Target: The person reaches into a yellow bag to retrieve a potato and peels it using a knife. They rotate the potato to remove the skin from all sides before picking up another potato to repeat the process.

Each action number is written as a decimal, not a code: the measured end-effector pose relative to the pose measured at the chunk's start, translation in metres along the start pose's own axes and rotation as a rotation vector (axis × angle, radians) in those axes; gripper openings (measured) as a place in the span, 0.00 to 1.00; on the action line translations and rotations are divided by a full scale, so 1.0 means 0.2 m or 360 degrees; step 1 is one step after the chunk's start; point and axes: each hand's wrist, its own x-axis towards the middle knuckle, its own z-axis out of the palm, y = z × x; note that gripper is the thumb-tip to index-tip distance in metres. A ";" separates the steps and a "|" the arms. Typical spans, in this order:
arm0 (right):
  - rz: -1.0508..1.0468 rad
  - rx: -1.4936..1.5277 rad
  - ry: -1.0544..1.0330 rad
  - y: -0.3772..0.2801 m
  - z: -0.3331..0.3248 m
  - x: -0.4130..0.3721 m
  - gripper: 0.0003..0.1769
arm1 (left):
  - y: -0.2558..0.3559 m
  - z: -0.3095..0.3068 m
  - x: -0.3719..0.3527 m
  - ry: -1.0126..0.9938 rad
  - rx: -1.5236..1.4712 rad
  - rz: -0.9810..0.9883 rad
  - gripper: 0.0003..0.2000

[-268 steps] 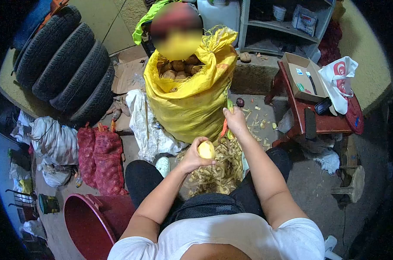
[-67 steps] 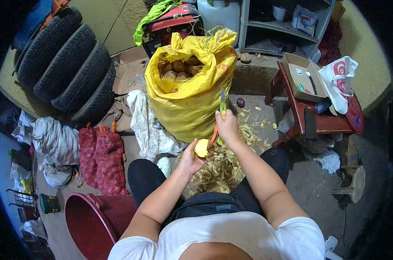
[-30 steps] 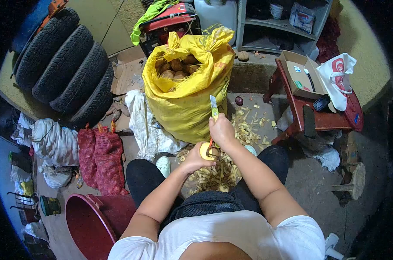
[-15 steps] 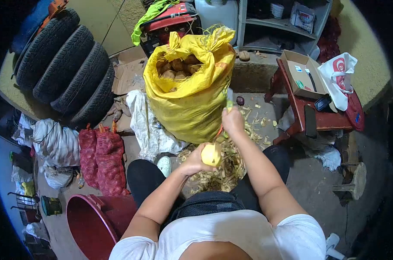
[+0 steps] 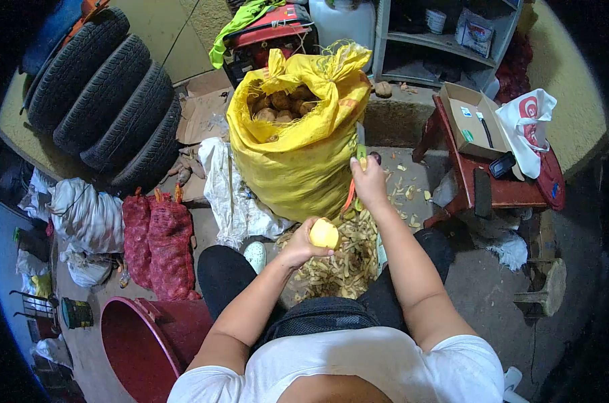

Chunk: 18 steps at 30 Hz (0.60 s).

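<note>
My left hand [image 5: 302, 247] is closed around a peeled yellow potato [image 5: 324, 234], held above the peelings between my knees. In my closed right hand [image 5: 369, 180] is a small knife [image 5: 361, 152] with a green part near the grip; its blade points away from me, beside the sack, and is hard to make out. The knife and potato are apart. Just ahead stands a yellow sack [image 5: 294, 171], its mouth gaping over unpeeled potatoes [image 5: 281, 101]. An orange strip [image 5: 349, 196] shows by the sack's lower right side. Potato peelings [image 5: 348, 258] are heaped on the floor below my hands.
At my left lie a tipped dark red tub [image 5: 160, 332] and red mesh sacks [image 5: 169, 248]. Tires [image 5: 93, 80] lean behind them. On the right, a red stool [image 5: 455, 191] bears a cardboard box [image 5: 476, 144] and white bag [image 5: 523, 127]. A shelf [image 5: 442, 41] stands behind.
The potato has turned slightly in my left hand, and a dark spot on it no longer shows. My right hand has tilted with the knife. The whole view has shifted a little.
</note>
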 end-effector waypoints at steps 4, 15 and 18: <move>-0.0226 0.0125 -0.0132 -0.09 0.01 -0.12 0.17 | -0.02 0.03 0.01 -0.0083 -0.0028 -0.0057 0.37; -0.0159 -0.0384 -0.0127 -0.04 0.04 -0.07 0.19 | 0.03 0.07 -0.05 -0.0463 0.0449 -0.0011 0.38; 0.0031 -0.0335 -0.0039 0.04 0.03 0.00 0.19 | 0.05 0.07 -0.05 -0.0345 0.0678 0.0079 0.38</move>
